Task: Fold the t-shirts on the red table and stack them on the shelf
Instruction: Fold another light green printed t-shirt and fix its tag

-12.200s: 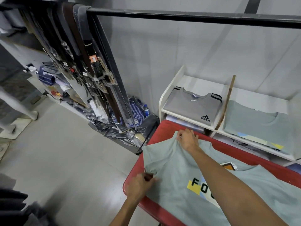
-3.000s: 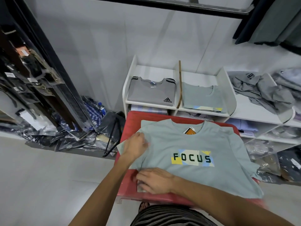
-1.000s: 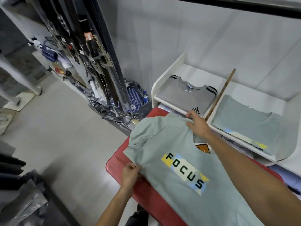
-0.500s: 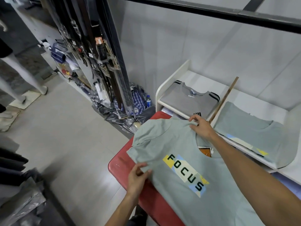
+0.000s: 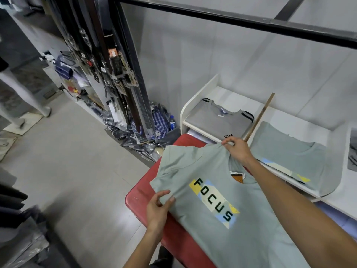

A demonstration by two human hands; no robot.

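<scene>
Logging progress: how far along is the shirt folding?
Done: a folded grey Adidas t-shirt and a folded green t-shirt lie on the white shelf. In hand: left hand and right hand pinch the FOCUS t-shirt on the red table. Left: fold, shelve.

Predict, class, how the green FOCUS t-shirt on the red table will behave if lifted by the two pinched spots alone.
The t-shirt would probably sag between the right hand and left hand; the cloth already creases near the sleeve. It likely weighs little, since fingertip pinches raise its edges. It may drag across the red table.
</scene>
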